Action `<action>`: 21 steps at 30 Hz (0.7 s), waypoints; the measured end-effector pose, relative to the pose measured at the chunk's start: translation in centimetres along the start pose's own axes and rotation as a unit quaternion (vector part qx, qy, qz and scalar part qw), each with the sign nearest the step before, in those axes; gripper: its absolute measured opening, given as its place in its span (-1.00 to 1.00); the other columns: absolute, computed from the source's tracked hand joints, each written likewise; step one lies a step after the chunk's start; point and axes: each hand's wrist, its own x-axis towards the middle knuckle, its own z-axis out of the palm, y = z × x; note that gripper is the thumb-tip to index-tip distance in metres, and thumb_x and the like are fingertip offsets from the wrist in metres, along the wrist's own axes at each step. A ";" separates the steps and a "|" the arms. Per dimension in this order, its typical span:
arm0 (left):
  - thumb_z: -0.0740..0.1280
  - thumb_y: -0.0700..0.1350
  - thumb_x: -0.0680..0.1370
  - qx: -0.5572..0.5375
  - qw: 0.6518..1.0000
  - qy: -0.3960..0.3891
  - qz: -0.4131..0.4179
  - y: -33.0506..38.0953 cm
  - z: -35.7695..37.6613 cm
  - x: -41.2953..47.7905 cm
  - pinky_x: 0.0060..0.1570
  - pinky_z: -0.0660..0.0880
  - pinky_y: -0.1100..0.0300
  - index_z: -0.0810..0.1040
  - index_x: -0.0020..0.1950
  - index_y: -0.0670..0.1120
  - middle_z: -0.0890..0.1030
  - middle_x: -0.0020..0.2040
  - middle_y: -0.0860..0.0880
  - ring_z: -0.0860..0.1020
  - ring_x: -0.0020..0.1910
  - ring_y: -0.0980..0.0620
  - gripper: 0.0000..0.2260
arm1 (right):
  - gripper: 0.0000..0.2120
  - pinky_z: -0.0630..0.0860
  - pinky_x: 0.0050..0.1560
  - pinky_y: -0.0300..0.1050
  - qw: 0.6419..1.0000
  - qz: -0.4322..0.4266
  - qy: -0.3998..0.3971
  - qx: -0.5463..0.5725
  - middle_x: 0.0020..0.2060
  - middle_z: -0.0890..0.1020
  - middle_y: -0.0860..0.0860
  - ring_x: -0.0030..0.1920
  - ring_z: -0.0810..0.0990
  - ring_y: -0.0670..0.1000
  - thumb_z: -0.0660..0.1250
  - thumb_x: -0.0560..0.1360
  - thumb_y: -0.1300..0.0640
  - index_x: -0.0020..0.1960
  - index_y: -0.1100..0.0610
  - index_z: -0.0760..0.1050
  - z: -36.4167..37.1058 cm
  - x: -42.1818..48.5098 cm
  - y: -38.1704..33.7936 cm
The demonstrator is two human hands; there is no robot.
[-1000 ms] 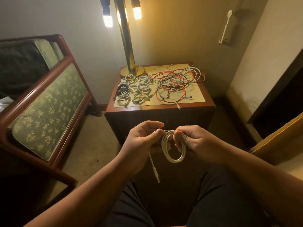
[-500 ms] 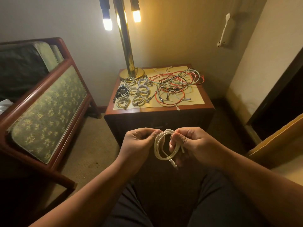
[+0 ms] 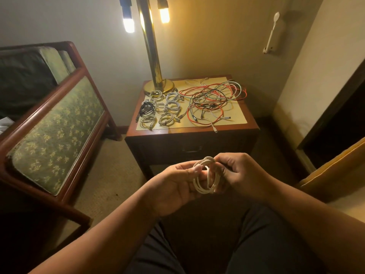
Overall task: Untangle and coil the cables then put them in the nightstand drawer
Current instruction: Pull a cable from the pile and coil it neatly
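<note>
A white cable is wound into a small coil between my hands, in front of the nightstand. My left hand pinches the coil's left side with thumb and fingers. My right hand grips its right side, fingers curled through the loops. On the nightstand top, several coiled cables lie at the left, one of them black. A tangle of red, white and black cables spreads over the right half. The drawer front below is dark and shut.
A brass lamp stands at the nightstand's back left corner. A wooden-framed bench with green cushions fills the left. A yellow-edged bed corner sits at the right. My knees are below my hands. Carpet lies between bench and nightstand.
The cable's loose end that hung down has been wound into the coil. The coil has turned and tightened between my hands. The view has tilted down slightly.
</note>
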 end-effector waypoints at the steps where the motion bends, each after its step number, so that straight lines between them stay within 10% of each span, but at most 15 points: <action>1: 0.54 -0.03 0.44 -0.021 1.000 -0.007 0.000 -0.2 0.1 0.1 0.13 0.58 0.04 0.55 0.39 -0.19 0.60 0.15 -0.21 0.62 0.08 -0.11 -0.44 | -0.92 0.66 -0.24 -0.14 1.000 -0.005 0.001 -0.008 -0.16 0.70 -0.02 -0.15 0.73 0.02 0.34 0.60 0.23 0.04 0.13 0.61 -0.1 0.0 0.1; 8: 0.72 -0.16 0.14 -0.053 0.997 0.041 0.034 0.1 0.0 0.4 0.03 0.66 -0.06 0.58 0.35 -0.11 0.63 0.27 -0.21 0.64 0.16 -0.22 -0.21 | -0.88 0.67 -0.24 -0.12 0.994 0.067 -0.023 0.081 -0.16 0.72 0.06 -0.14 0.75 0.08 0.27 0.65 0.18 0.04 0.19 0.57 0.0 0.2 -0.2; 12: 0.62 -0.20 0.33 0.164 0.967 0.156 0.116 0.3 0.2 0.4 -0.11 0.67 0.04 0.58 0.20 -0.14 0.68 0.09 -0.16 0.70 0.03 -0.15 -0.52 | -0.86 0.68 -0.24 -0.07 0.993 0.086 -0.023 0.081 -0.19 0.71 0.10 -0.20 0.75 0.10 0.26 0.65 0.16 0.04 0.21 0.55 0.1 0.1 -0.5; 18: 0.54 -0.18 0.48 0.649 0.641 0.199 0.359 0.3 -2.7 0.4 -0.16 0.63 0.30 0.67 -0.09 -0.09 0.66 -0.04 0.04 0.68 -0.12 0.15 -0.92 | -0.93 0.67 -0.19 -0.08 0.988 0.108 -0.087 0.069 -0.20 0.72 0.10 -0.16 0.75 0.08 0.33 0.61 0.17 0.02 0.18 0.56 -0.5 0.4 -0.5; 21: 0.52 -0.22 0.49 0.698 0.595 0.171 0.360 0.9 -2.7 0.3 -0.24 0.58 0.35 0.66 -0.09 -0.10 0.63 -0.16 0.07 0.63 -0.22 0.18 -0.92 | -0.94 0.70 -0.09 0.00 0.985 0.113 -0.130 0.013 -0.16 0.71 0.09 -0.09 0.74 0.04 0.35 0.59 0.26 0.00 0.14 0.58 -0.5 0.4 0.1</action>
